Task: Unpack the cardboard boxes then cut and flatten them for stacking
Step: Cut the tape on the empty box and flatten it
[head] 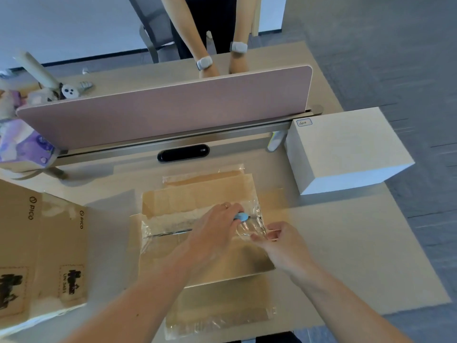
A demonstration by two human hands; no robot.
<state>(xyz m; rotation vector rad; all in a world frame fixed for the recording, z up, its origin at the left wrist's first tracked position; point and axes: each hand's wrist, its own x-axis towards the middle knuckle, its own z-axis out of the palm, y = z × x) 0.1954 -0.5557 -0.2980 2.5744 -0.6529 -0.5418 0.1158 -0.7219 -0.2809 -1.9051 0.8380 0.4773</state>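
Flattened cardboard box at tabletop centre; left hand clamped on blue cutter w/ right hand pinching loose clear tape, which should stay taut, fingers off blade's path.

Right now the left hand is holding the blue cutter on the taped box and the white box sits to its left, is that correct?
Not quite: the head view shows the white box to the right of the taped box. The left hand does hold the blue cutter on it.
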